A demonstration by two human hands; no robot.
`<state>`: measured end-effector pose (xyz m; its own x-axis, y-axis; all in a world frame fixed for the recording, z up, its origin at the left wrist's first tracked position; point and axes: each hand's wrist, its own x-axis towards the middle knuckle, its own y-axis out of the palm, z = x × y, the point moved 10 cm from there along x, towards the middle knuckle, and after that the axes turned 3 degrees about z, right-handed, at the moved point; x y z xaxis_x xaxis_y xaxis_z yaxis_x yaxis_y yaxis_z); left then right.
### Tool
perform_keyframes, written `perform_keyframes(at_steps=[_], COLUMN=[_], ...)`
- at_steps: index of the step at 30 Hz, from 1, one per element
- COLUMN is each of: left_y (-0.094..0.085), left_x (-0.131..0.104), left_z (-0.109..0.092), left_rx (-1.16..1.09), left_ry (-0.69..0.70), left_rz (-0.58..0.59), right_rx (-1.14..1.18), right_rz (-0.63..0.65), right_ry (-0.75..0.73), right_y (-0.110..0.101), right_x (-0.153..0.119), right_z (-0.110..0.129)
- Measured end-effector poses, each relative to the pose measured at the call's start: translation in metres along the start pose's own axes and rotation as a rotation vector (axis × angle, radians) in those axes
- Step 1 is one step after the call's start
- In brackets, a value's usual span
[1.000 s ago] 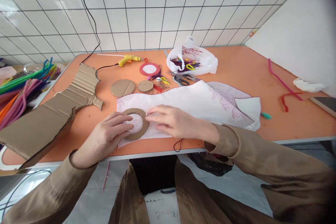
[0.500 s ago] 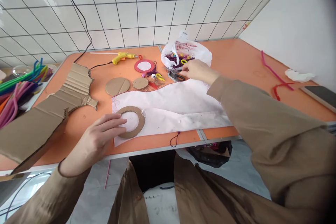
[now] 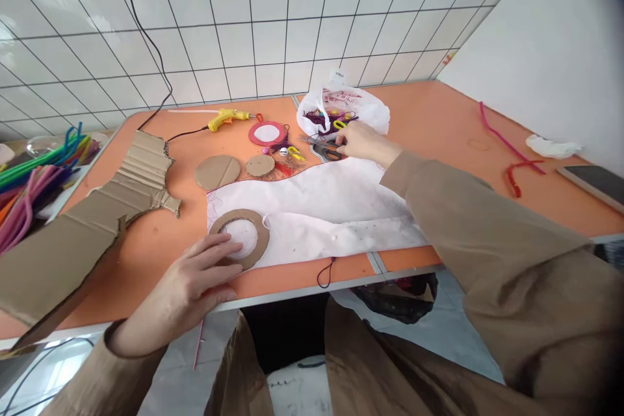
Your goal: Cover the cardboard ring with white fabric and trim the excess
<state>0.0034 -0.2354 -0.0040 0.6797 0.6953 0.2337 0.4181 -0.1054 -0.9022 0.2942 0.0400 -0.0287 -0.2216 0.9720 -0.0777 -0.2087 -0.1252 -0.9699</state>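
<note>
My left hand (image 3: 195,279) rests at the near left, its fingers stretched over a cardboard ring (image 3: 260,247). The ring lies on the left end of a white cloth (image 3: 316,198), and the cloth shows through its hole. Farther back, the fingers of my right hand (image 3: 363,142) are closed at the dark handles of a pair of scissors (image 3: 327,152). The scissors lie behind the cloth, blades pointing left. Just beyond that hand stands a white plastic bag (image 3: 373,110) holding purple cords and small colourful pieces.
Left of the cloth lie a large cardboard piece (image 3: 88,227), a cardboard disc (image 3: 218,173) and a smaller disc (image 3: 260,166). A yellow glue gun (image 3: 228,118) and a red-rimmed round piece (image 3: 267,134) are behind. Pipe cleaners (image 3: 507,136) and a phone (image 3: 595,183) lie right.
The view has tilted up slightly. My left hand has slid a little toward the table's front edge, still over the ring. My right hand stays at the scissors.
</note>
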Motion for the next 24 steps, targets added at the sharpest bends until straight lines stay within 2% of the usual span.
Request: perform_keyframes(at_steps=[3,7,14,17,21,24], left_y=[0.001,0.003,-0.001,-0.003,0.001,0.002], left_x=[0.001,0.001,0.002,0.003,0.002,-0.001], left_z=[-0.001,0.003,0.001,0.000,0.002,0.007], left_rx=[-0.004,-0.027,-0.019,-0.006,0.024,0.024], left_ry=[0.014,-0.010,0.017,0.025,0.045,0.036], left_rz=[-0.009,0.008,-0.031,-0.032,0.024,0.032], right_rx=[-0.136,-0.233,-0.222,-0.163,-0.075,-0.024], right_rz=[0.118,0.158,0.055,-0.008,-0.019,-0.036], right_ry=[0.107,0.126,0.052,0.076,0.082,0.040], right_y=[0.008,0.005,-0.008,-0.017,-0.023,-0.023], right_x=[0.001,-0.004,-0.014,-0.017,-0.020,-0.020], right_z=[-0.010,-0.006,0.001,-0.010,-0.026,-0.027])
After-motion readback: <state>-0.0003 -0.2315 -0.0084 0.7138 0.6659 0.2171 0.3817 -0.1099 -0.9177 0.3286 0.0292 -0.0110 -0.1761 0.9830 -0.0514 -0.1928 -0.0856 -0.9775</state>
